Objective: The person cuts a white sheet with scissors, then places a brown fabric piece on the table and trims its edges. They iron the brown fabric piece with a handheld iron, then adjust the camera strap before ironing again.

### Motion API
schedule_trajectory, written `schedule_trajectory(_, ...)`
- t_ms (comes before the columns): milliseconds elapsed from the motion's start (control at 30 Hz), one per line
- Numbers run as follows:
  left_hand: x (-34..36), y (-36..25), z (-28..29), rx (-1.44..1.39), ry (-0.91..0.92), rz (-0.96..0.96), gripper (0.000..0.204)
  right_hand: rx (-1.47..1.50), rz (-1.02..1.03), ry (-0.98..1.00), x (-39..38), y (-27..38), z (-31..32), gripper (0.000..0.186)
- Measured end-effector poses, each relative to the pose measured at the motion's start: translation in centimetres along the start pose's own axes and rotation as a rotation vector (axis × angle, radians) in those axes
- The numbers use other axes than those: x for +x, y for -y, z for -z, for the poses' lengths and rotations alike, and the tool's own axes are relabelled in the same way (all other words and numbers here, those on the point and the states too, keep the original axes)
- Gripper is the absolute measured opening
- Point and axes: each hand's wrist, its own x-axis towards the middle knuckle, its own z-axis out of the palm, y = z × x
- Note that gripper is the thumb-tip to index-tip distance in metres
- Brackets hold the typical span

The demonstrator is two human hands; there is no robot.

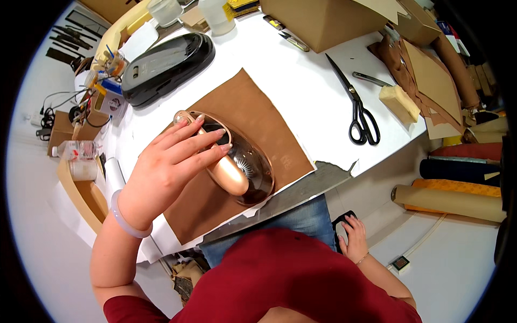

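Note:
A glossy dark iron [261, 169] with a copper-coloured rim and handle rests on a sheet of brown leather-like material [245, 99]. My left hand [180, 151], with a pale bangle at the wrist, lies over the iron's handle, fingers wrapped across it. Low at the right, beside my jeans and below the table edge, is my right hand [354, 239]. Its fingers are apart and lie against a dark rounded object [341, 226] with a pale grey face, whose kind I cannot make out.
Black-handled scissors [355, 107], a slim metal tool [371, 79] and a cream sponge-like block [399, 104] lie right. A black glossy case [168, 67] stands left. A cardboard box [323, 21] is at the back; material rolls [455, 200] are stacked right.

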Motion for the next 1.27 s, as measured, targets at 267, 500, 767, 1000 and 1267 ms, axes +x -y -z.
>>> schedule_trajectory(267, 4.1, 1.4, 1.6, -0.052, 0.223, -0.143, 0.024, 0.065, -0.014, 0.036, 0.9, -0.7, -0.2, 0.055)
schedule_trajectory(500, 6.3, 2.8, 1.8, -0.059, 0.297, -0.272, 0.026, 0.058, 0.005, 0.06, 0.7, -1.5, -0.9, 0.056)
schedule_trajectory(767, 8.0, 3.9, 1.5, -0.028, 0.323, -0.385, 0.025, 0.097, -0.024, 0.1, 0.8, -1.5, -0.7, 0.054)
schedule_trajectory(1000, 9.3, 4.2, 1.6, -0.017, 0.382, -0.412, 0.029, 0.099, -0.017, 0.088, 1.0, -1.3, -0.5, 0.05)
schedule_trajectory(1267, 7.5, 3.0, 2.2, 0.037, 0.401, -0.39, 0.053, 0.141, -0.021, 0.101, 0.7, -1.9, -0.7, 0.051)
